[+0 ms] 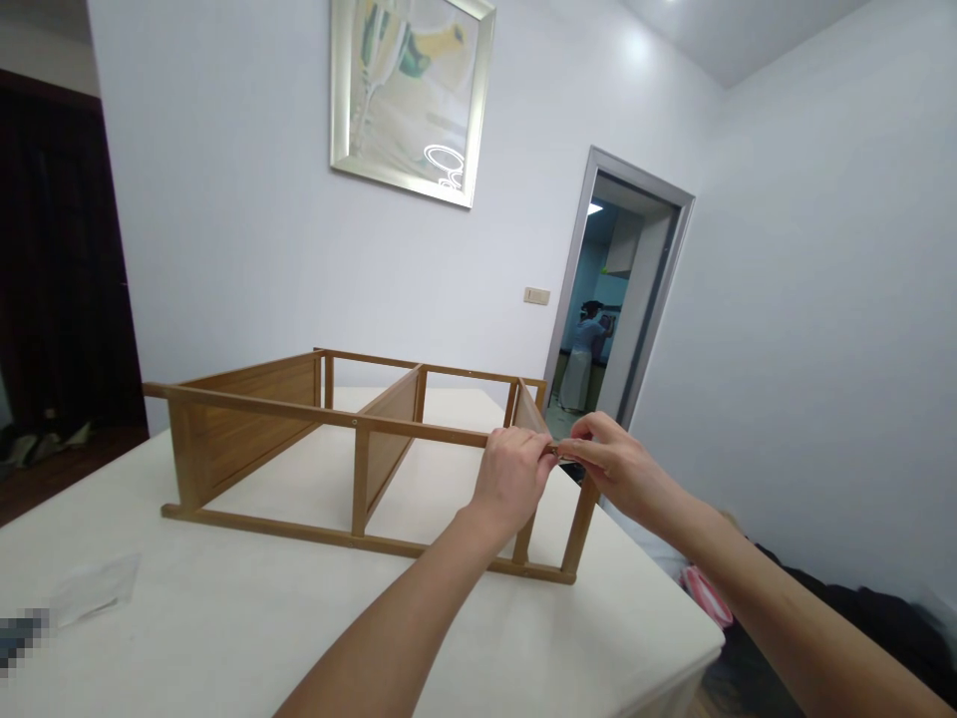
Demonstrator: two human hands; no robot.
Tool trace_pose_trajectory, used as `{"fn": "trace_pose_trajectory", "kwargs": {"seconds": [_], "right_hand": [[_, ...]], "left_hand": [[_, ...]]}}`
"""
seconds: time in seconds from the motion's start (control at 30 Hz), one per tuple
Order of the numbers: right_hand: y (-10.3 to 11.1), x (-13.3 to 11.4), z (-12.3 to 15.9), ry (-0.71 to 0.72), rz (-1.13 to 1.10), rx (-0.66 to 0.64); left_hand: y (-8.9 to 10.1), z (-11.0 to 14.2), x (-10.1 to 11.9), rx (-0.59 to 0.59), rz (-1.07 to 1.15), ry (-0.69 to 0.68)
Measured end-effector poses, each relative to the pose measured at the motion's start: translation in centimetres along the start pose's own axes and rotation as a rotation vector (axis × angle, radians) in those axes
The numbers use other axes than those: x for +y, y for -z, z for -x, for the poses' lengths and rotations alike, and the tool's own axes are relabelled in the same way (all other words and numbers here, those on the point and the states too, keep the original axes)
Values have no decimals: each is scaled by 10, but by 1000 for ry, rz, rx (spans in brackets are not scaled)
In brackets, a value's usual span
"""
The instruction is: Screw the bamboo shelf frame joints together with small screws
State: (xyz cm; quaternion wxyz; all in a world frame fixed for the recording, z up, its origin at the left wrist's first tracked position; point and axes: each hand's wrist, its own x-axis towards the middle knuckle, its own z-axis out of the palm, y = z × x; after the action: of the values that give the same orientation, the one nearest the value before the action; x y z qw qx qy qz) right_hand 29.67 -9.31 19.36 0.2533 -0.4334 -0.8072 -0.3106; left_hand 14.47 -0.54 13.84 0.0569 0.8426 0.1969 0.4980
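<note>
A bamboo shelf frame (261,404) lies on its side on a white table (224,618), with three panels and thin rails. My left hand (512,479) is closed around the top rail at the frame's right end. My right hand (617,464) pinches something small at that same corner, right beside my left fingers; what it holds is too small to make out.
A clear plastic bag (94,588) lies at the table's left front. The table's right corner (703,648) is close to my arms. Behind, an open doorway (620,309) shows another person standing in a far room. A framed picture (411,95) hangs on the wall.
</note>
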Motion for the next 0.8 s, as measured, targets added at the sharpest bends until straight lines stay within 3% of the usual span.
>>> {"fn": "trace_pose_trajectory", "kwargs": {"seconds": [0.47, 0.8], "right_hand": [[7, 7, -13, 106, 54, -249], [1, -1, 2, 15, 66, -105]], "left_hand": [[2, -1, 2, 2, -14, 20], [2, -1, 3, -17, -32, 47]]}}
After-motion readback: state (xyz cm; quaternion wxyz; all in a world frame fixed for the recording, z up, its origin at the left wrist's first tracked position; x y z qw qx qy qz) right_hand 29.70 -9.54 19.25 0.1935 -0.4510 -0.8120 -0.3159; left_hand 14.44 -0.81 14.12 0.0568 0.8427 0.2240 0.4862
